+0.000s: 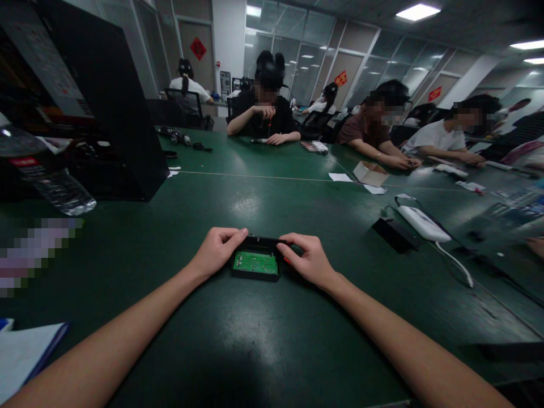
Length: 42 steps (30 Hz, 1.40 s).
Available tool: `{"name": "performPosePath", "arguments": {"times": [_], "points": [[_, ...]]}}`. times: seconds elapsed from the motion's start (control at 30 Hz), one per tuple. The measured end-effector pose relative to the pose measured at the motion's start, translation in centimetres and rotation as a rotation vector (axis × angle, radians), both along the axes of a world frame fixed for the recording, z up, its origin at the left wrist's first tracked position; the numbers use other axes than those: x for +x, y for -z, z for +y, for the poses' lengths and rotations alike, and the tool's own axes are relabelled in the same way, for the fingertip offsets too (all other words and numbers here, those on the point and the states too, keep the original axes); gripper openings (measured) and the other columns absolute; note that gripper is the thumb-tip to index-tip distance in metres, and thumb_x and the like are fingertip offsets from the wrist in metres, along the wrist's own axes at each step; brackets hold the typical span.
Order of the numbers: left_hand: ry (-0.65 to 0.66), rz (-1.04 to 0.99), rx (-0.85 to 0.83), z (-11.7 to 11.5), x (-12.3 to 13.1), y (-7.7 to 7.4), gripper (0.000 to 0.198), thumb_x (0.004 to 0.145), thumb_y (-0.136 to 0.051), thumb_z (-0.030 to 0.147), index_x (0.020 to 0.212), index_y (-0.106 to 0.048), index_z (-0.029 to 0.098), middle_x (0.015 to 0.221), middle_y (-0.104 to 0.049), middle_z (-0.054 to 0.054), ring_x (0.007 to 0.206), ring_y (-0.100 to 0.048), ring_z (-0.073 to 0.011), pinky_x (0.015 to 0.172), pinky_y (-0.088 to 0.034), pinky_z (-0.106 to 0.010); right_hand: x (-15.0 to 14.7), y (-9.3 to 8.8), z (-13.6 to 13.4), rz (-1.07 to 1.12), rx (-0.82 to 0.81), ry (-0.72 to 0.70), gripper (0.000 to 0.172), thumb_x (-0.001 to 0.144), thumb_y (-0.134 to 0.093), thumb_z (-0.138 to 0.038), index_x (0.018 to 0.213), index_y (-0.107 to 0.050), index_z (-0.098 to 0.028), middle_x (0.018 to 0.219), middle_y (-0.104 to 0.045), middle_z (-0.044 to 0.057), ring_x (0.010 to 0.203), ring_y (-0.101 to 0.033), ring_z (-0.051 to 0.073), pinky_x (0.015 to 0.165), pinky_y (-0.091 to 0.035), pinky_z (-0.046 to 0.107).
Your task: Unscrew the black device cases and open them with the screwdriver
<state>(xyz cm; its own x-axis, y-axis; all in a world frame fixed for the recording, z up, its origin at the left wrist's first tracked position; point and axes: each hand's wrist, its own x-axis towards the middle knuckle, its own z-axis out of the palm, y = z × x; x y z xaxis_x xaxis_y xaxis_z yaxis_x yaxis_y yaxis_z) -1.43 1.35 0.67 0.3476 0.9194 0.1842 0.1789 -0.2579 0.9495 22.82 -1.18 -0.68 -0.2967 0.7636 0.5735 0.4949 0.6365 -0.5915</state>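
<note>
Head view: both hands (219,249) (308,259) grip a black rectangular case (256,276) holding a green board (255,262).

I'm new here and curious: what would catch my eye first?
At centre, the left hand and right hand grip a black case holding a green board, on the dark green table. Beyond it, several people sit working along the far edge; a white device with a cable lies to the right.

Sitting on counter (263,340), between left grip (219,249) and right grip (308,259): case (255,276), board (255,262) inside. Off right, charger (423,222); far left, bottle (55,184); behind right, small box (371,173).
</note>
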Motion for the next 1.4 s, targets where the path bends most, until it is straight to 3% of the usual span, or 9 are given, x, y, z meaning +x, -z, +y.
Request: {"name": "performPosePath", "arguments": {"times": [0.43,0.83,1.03,1.23,1.33,1.4], "points": [[0.000,0.025,-0.017,-0.15,0.13,-0.22,0.048,0.088,-0.057,0.055,0.070,-0.071,0.013,0.058,-0.051,0.002,0.057,-0.042,-0.0130,0.055,-0.032,-0.024,-0.05,-0.01,-0.01,-0.022,0.039,0.002,0.016,0.095,-0.060,-0.030,0.090,-0.071,-0.019,0.076,-0.073,0.002,0.066,-0.066,0.014,0.065,-0.052,0.026],[0.014,0.032,0.009,0.05,0.00,-0.19,0.046,0.090,-0.056,0.051,0.064,-0.064,0.014,0.059,-0.048,0.002,0.059,-0.043,-0.0134,0.057,-0.032,-0.025,-0.20,0.11,-0.05,-0.024,-0.011,0.009,0.019,0.096,-0.059,-0.034,0.092,-0.071,-0.019,0.078,-0.073,0.004,0.068,-0.067,0.015,0.065,-0.052,0.027],[0.028,0.026,-0.002,-0.08,0.07,-0.54,0.046,0.091,-0.055,0.050,0.066,-0.067,0.014,0.060,-0.055,0.001,0.058,-0.048,-0.0138,0.056,-0.036,-0.024,-0.25,0.04,0.01,-0.031,-0.045,0.023,0.022,0.096,-0.058,-0.036,0.091,-0.071,-0.019,0.076,-0.072,0.003,0.067,-0.066,0.015,0.065,-0.051,0.028],[0.097,0.035,-0.048,-0.14,0.07,-0.23,0.031,0.086,-0.069,0.043,0.086,-0.077,0.013,0.077,-0.072,-0.004,0.068,-0.062,-0.0172,0.062,-0.045,-0.025,-0.19,0.07,0.15,-0.045,-0.086,0.015,0.020,0.096,-0.059,-0.035,0.092,-0.070,-0.018,0.078,-0.072,0.003,0.069,-0.066,0.015,0.067,-0.051,0.028],[0.078,-0.035,-0.093,0.07,0.07,-0.04,0.031,0.084,-0.071,0.043,0.088,-0.078,0.013,0.080,-0.075,-0.006,0.071,-0.065,-0.0192,0.065,-0.048,-0.027,-0.10,0.25,0.09,-0.039,-0.122,-0.026,0.027,0.096,-0.058,-0.038,0.112,-0.067,-0.018,0.095,-0.075,0.007,0.083,-0.070,0.018,0.078,-0.055,0.032],[0.023,-0.109,-0.111,0.39,0.02,0.13,0.033,0.082,-0.073,0.044,0.086,-0.077,0.012,0.078,-0.075,-0.006,0.071,-0.066,-0.0197,0.067,-0.050,-0.028,-0.24,0.30,-0.17,-0.058,-0.125,-0.043,0.050,0.093,-0.062,-0.045,0.135,-0.055,-0.017,0.111,-0.073,0.012,0.099,-0.070,0.024,0.089,-0.056,0.039]]}}
